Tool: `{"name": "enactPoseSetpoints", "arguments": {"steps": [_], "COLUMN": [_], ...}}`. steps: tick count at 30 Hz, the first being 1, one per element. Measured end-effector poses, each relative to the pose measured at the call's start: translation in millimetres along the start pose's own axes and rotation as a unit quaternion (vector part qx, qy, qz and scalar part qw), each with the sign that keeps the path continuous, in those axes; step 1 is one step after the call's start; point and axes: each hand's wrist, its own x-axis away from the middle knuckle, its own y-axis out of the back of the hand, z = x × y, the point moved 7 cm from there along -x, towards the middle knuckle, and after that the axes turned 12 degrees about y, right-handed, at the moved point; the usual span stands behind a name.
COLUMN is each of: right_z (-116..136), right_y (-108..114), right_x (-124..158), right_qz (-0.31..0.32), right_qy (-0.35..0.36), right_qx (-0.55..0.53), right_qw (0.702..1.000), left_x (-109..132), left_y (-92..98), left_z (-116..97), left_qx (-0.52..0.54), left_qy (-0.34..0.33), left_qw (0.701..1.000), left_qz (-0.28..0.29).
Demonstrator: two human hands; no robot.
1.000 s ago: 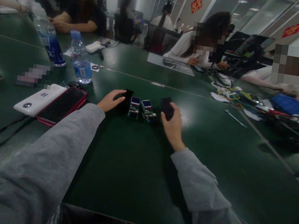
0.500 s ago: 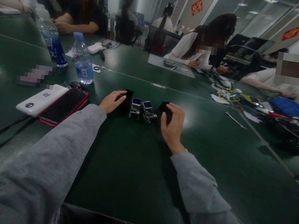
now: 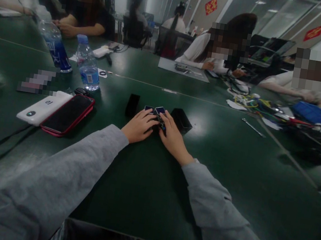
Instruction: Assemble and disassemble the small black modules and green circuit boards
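My left hand and my right hand are close together over two small circuit boards with screens on the green table. My left hand's fingers curl over the left circuit board, leaving only part of its screen showing. The right circuit board, tilted, is between my right hand's fingers and thumb. Most of both boards is hidden under my hands. A black box stands just beyond my left hand, and a second black box lies beyond my right; neither is touched.
To the left lie a red-cased phone, a white power bank and two bottles, the nearer a clear water bottle. A wrench lies to the right, before tangled wires and a blue tray. Other people sit around the table.
Both hands have left the black boxes and moved inward onto the circuit boards. The boxes now stand free on the table.
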Motion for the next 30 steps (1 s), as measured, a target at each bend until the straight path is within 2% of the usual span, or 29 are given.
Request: {"name": "enactPoseSetpoints", "arguments": {"steps": [5, 11, 14, 18, 20, 24, 26, 28, 30], "right_z": [-5, -10, -22, -39, -38, -18, -13, -18, -30], "right_y": [4, 16, 16, 11, 11, 14, 13, 14, 14], "right_x": [1, 2, 7, 14, 13, 5, 3, 4, 9], "right_qz": [-0.024, -0.096, -0.127, -0.139, -0.136, -0.106, -0.096, -0.108, -0.128], "right_qy": [-0.016, -0.053, -0.099, -0.168, -0.165, -0.064, -0.037, -0.056, -0.108], "right_qx": [-0.006, -0.025, -0.049, -0.087, -0.077, -0.010, -0.008, -0.029, -0.066], "right_qw": [1.000, 0.994, 0.986, 0.972, 0.974, 0.992, 0.995, 0.992, 0.984], "left_x": [0, 0, -2, -3, -3, -1, -1, -1, -1], "left_y": [-0.5, 1.6, 3.4, 6.7, 6.9, 6.3, 6.2, 7.0, 7.4], "left_z": [5, 5, 9, 25, 32, 39, 43, 46, 45], "left_qx": [0.008, 0.019, 0.042, 0.081, 0.105, 0.135, 0.133, 0.132, 0.132], "left_qy": [-0.020, -0.011, 0.016, 0.102, 0.133, 0.174, 0.205, 0.224, 0.228], "left_qw": [1.000, 1.000, 0.999, 0.990, 0.983, 0.973, 0.968, 0.964, 0.964], "left_qz": [0.004, 0.000, -0.020, -0.059, -0.067, -0.064, -0.059, -0.056, -0.046]}}
